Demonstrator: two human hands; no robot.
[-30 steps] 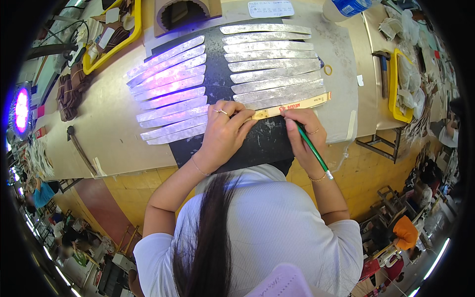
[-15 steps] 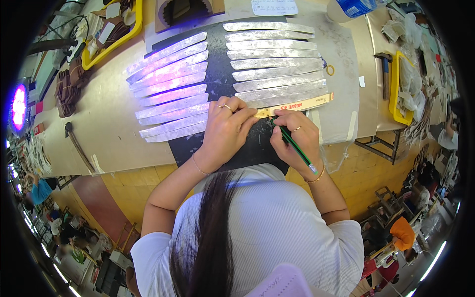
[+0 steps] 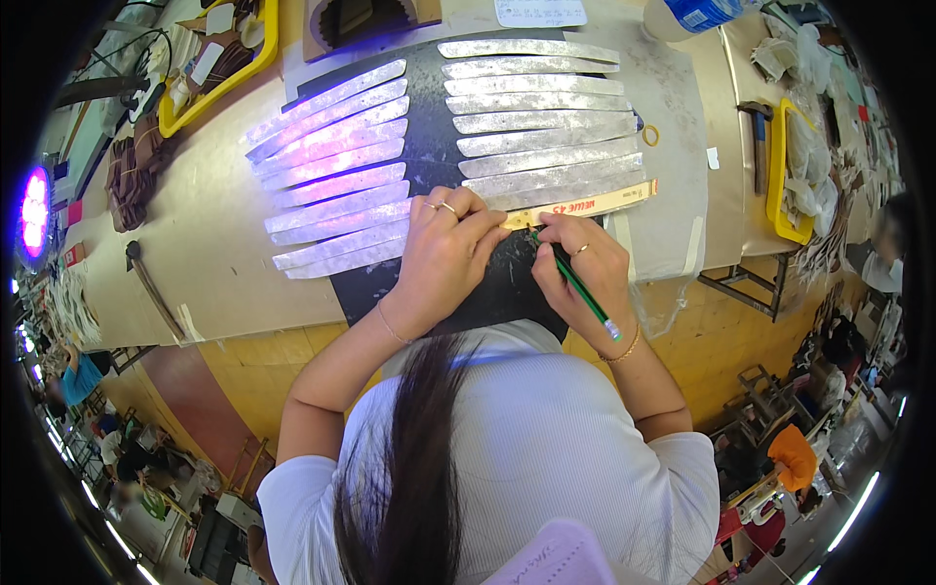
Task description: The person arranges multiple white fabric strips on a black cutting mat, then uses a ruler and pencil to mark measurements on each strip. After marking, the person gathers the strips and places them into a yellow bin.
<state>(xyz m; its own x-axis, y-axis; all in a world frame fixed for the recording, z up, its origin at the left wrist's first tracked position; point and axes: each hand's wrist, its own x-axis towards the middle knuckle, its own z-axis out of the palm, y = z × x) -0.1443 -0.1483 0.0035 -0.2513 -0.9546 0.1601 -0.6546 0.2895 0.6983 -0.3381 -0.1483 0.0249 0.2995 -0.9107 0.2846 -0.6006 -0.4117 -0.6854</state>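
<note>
My right hand (image 3: 588,268) grips a green pencil (image 3: 583,284), its point at the lower edge of a narrow cream strip (image 3: 597,207) with red lettering, shaped like a template. The left hand (image 3: 445,255) is closed, thumb and fingers pressed together on that strip's left end, which they partly cover. Beneath is one of the silvery strips, mostly hidden. Several more silvery strips lie in two fanned columns, one on the left (image 3: 336,163) and one on the right (image 3: 542,104). Both columns overlap a black mat (image 3: 429,127).
A hammer (image 3: 760,146) and a yellow tray (image 3: 777,175) lie at the right. Another hammer (image 3: 146,283) rests on the left, below a bundle of brown pieces (image 3: 134,185). A yellow tray (image 3: 275,58) and a lit purple lamp (image 3: 36,214) are farther left.
The pencil's eraser end has tipped slightly left and its point has shifted a little along the cream strip. My left hand stays in place.
</note>
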